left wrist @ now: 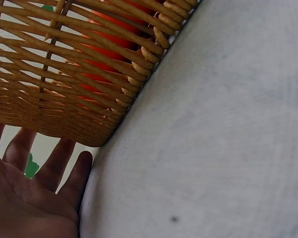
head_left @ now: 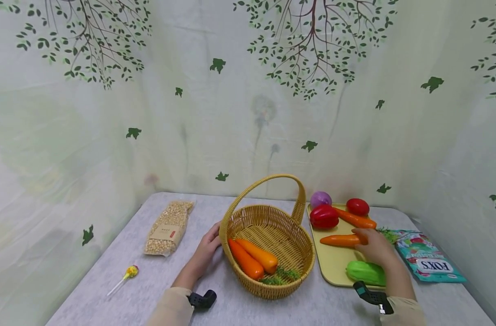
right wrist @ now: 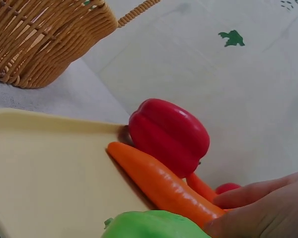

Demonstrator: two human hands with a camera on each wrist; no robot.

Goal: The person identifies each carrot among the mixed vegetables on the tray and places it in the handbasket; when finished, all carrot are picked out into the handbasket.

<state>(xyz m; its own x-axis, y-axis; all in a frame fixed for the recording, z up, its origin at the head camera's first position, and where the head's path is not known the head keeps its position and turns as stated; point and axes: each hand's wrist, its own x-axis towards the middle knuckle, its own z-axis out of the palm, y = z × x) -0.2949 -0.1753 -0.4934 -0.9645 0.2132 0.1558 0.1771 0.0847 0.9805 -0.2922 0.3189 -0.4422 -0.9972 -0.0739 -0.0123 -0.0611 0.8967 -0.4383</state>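
Observation:
A wicker basket (head_left: 268,290) with a tall handle holds two carrots (head_left: 256,256) with green tops. My left hand (head_left: 204,253) rests against its left side; in the left wrist view the fingers (left wrist: 54,163) are spread and fairly straight by the wicker. On the yellow tray (head_left: 329,267), my right hand (head_left: 376,246) pinches a carrot (head_left: 339,241) near its thick end, thumb and finger on either side in the right wrist view. Behind it lie another carrot (head_left: 355,219) and a red bell pepper (right wrist: 169,136). A green vegetable (head_left: 365,272) lies nearer the front.
A purple round vegetable (head_left: 320,199) and a red tomato-like one (head_left: 357,207) sit at the tray's back. Right of the tray lies a teal FOX'S bag (head_left: 429,258). On the left are a bag of pale kernels (head_left: 169,228) and a yellow lollipop (head_left: 131,271).

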